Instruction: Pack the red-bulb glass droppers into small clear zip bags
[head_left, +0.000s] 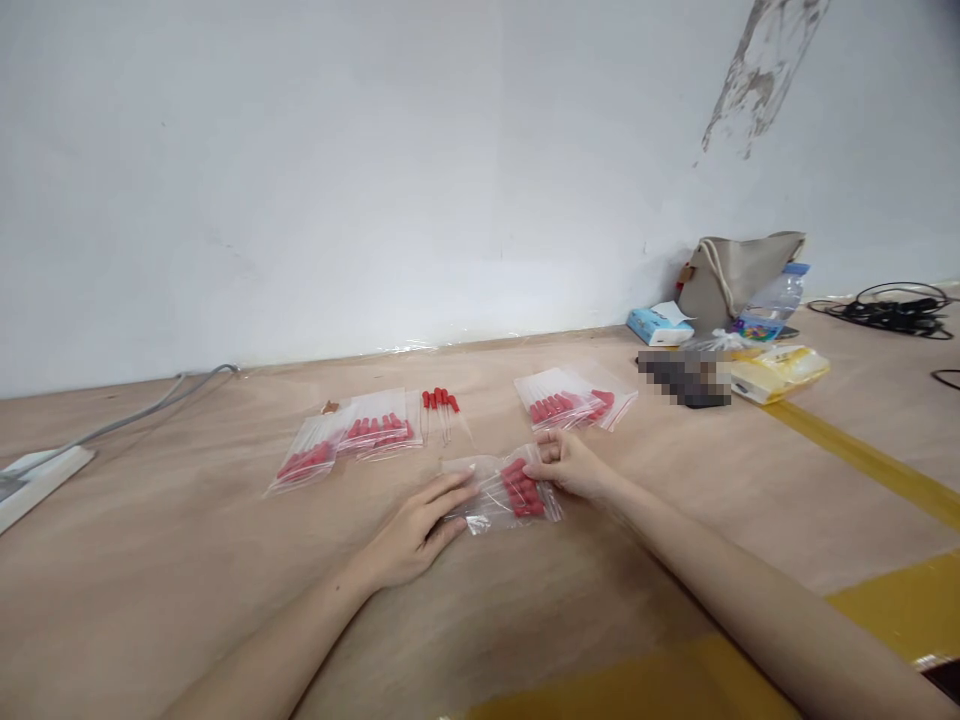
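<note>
A clear zip bag [501, 492] with several red-handled tools inside lies on the wooden surface [187, 570] in front of me. My left hand [416, 528] lies flat on the bag's left end, fingers stretched out. My right hand [566, 462] pinches the bag's right end, fingers curled together. Filled bags of the same red-handled tools lie to the left [352, 438] and to the right [574, 400]. A few loose red-handled tools [440, 405] lie between them, near the back.
A beige drawstring bag [731, 275], a water bottle [772, 300], a blue tissue pack [658, 325] and a yellow packet [780, 372] stand at the back right by the white wall. Black cables [896, 308] lie far right. A grey cable [142, 410] runs at left. Yellow tape [862, 455] crosses the surface.
</note>
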